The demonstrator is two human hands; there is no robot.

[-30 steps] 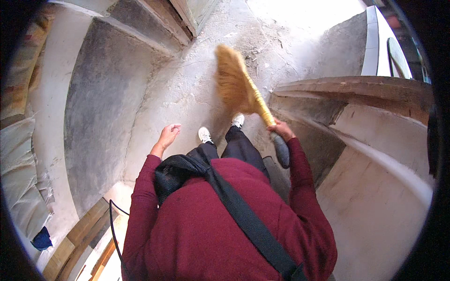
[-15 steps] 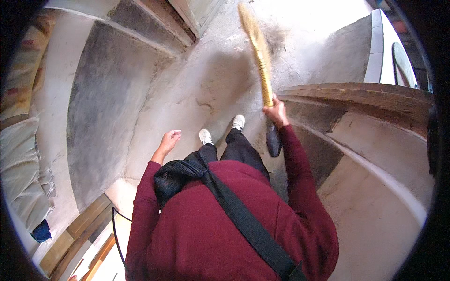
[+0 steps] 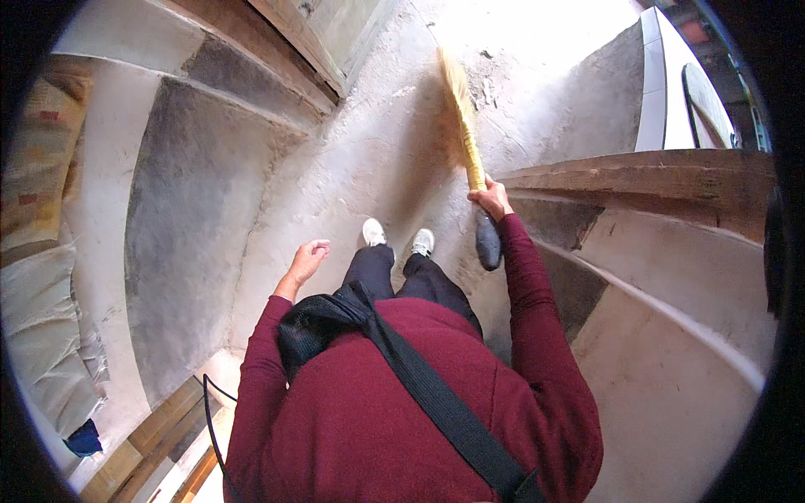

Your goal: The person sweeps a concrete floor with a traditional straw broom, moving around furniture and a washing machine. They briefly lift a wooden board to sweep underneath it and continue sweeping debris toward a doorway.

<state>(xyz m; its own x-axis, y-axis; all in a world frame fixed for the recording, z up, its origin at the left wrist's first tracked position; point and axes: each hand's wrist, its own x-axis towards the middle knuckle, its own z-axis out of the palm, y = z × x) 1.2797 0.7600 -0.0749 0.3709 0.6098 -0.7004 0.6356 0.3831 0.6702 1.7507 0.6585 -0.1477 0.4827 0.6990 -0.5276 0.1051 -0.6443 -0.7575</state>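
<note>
My right hand [image 3: 491,201] is wrapped round a short straw broom [image 3: 467,138]. The broom's dark, rounded handle end sticks out below my fist. From the grip, a yellow bound neck runs forward to pale bristles low over the floor, though I cannot tell whether they touch it. My left hand [image 3: 307,258] hangs in the air left of my feet, fingers loosely bent and apart from the palm, with nothing in it. My white shoes [image 3: 374,232] stand on the floor between the two hands.
A worn concrete floor [image 3: 360,159] runs forward to a brightly lit area with small debris [image 3: 489,88]. A wall with a grey lower band [image 3: 189,226] stands left. Wooden door framing [image 3: 293,42] is ahead left. On the right, a thick wooden beam [image 3: 646,180] juts in.
The broom's bristles have come back nearer to me, and its handle end has risen slightly. My left foot has stepped forward past the right one. My left hand has barely shifted.
</note>
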